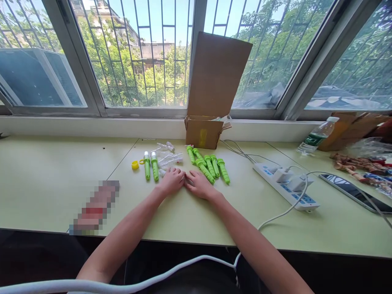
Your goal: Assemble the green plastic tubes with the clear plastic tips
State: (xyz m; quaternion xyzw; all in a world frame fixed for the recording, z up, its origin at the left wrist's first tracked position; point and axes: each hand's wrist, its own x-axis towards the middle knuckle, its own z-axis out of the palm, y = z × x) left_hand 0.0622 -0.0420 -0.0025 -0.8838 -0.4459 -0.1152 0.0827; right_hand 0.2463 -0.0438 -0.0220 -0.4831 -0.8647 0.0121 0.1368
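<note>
My left hand [172, 181] and my right hand [197, 183] meet on the tabletop, fingers bent and fingertips close together. Something pale shows between them, mostly hidden by the fingers. Just beyond the left hand lie several clear plastic pieces [171, 160], some with thin spiral rods. Two green tubes with white tops [154, 167] lie to the left of these, beside a yellow ring [141, 161] and a yellow cap [135, 165]. Beyond the right hand is a loose group of several green ribbed tubes [210, 165].
An open cardboard box [202, 132] stands against the window sill. At right are a power strip [286, 188] with plugs and cables, a phone [352, 192], and a leaning water bottle [318, 136]. A blurred-out item [96, 206] lies at left. A white cable [171, 271] crosses in front.
</note>
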